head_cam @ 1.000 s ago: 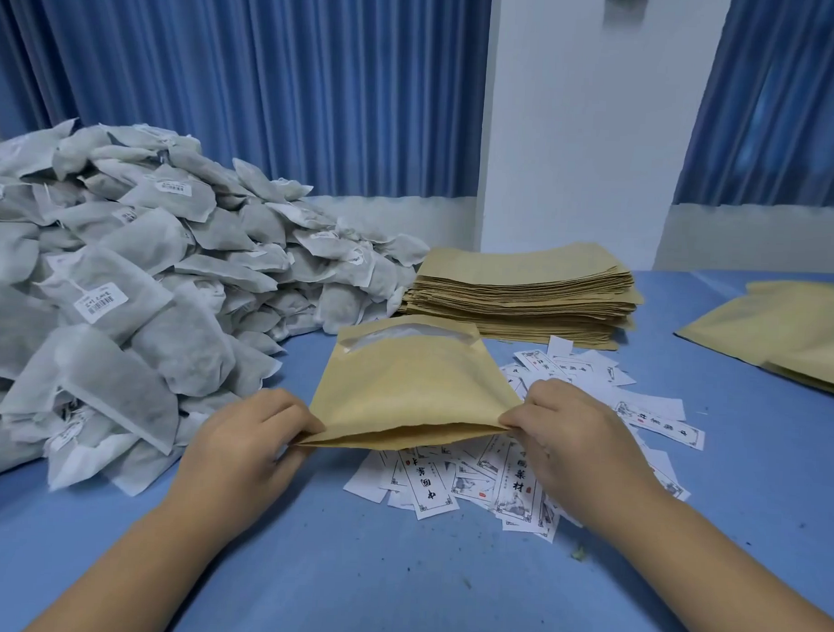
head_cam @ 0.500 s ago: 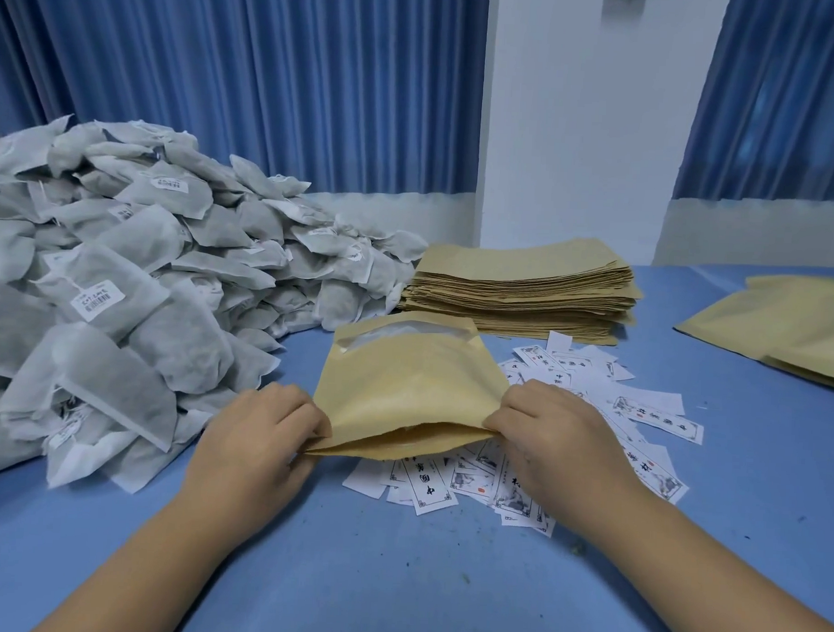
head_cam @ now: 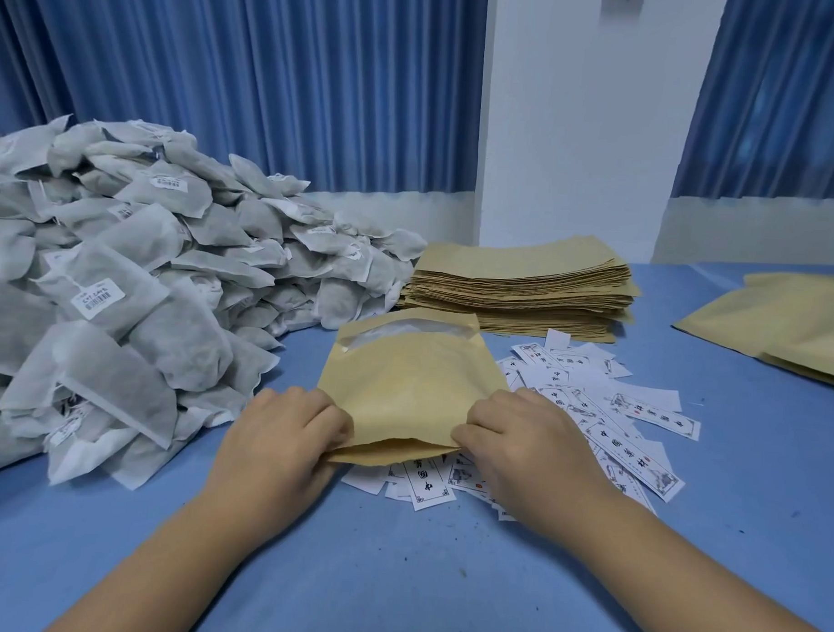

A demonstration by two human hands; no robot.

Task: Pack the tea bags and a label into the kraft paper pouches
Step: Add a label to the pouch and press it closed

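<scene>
A kraft paper pouch (head_cam: pixel 408 386) with a clear window strip near its far end lies over the labels at the table's middle. My left hand (head_cam: pixel 283 438) pinches its near left corner and my right hand (head_cam: pixel 519 442) pinches its near right corner, and the near mouth gapes slightly between them. White printed labels (head_cam: pixel 605 412) are scattered under and to the right of the pouch. A big heap of grey-white tea bags (head_cam: pixel 122 296) fills the left side. A stack of flat kraft pouches (head_cam: pixel 525 286) sits behind the labels.
More kraft pouches (head_cam: pixel 783 328) lie at the right edge of the blue table (head_cam: pixel 396 575). Blue curtains and a white wall stand behind the table. Small dark crumbs dot the cloth near my arms.
Both hands have drawn closer together along the pouch's near edge, bowing the pouch upward and parting its mouth. The pouch has shifted slightly toward me.
</scene>
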